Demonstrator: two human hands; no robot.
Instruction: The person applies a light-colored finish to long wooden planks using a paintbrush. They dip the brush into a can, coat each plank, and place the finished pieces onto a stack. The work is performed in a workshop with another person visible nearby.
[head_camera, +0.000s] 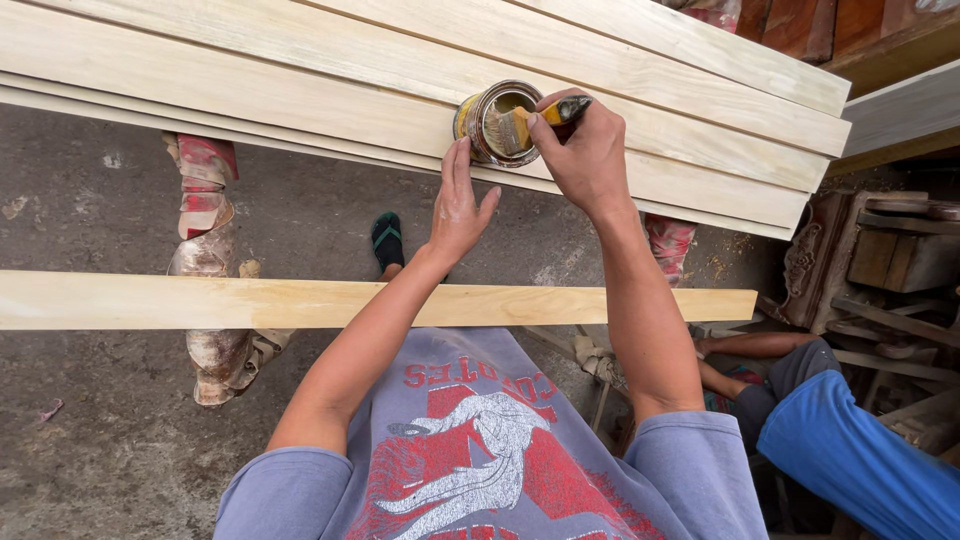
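A small metal tin (490, 122) of finish sits on a stack of pale wooden planks (300, 90). My right hand (585, 150) grips a paintbrush (530, 122) with a yellow handle, its bristles dipped at the tin's mouth. My left hand (458, 205) lies flat with fingers extended against the near edge of the planks, just below the tin and touching its side. A single pale plank (200, 300) runs across in front of me, over my forearms' level.
Rough grey concrete floor (90, 420) lies below. A wrapped support post (210, 290) stands at left. My foot in a green sandal (387, 240) shows under the planks. Another person in blue (850, 450) crouches at right, beside carved dark wooden furniture (880, 260).
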